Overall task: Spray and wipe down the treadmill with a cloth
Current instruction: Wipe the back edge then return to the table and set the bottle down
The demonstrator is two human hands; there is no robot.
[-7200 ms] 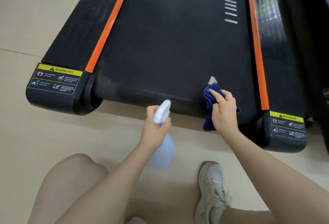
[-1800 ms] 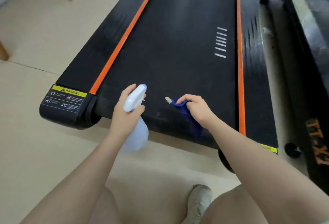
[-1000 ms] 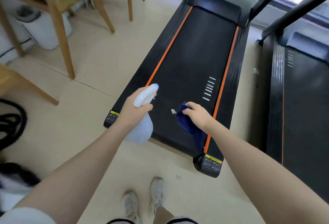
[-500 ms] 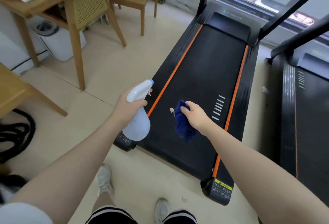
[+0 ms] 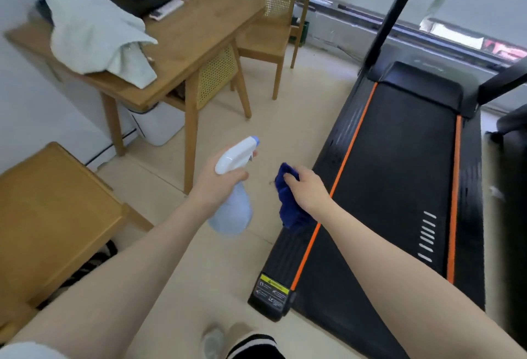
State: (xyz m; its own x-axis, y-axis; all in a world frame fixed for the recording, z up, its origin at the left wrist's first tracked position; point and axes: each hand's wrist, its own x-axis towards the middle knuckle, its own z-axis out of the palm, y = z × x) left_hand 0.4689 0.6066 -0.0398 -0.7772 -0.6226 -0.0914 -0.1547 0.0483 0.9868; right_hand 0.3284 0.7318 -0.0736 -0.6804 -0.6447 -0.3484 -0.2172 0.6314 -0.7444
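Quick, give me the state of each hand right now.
Left hand: holding the spray bottle by its neck, fingers curled round it.
Right hand: gripping the blue cloth, which hangs below the fist.

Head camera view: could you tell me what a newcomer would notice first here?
Centre frame, the left hand grips a white spray bottle and the right hand holds a dark blue cloth, both raised above the floor. To the right lies the black treadmill with orange stripes; upper left stands a wooden table draped with a pale towel.
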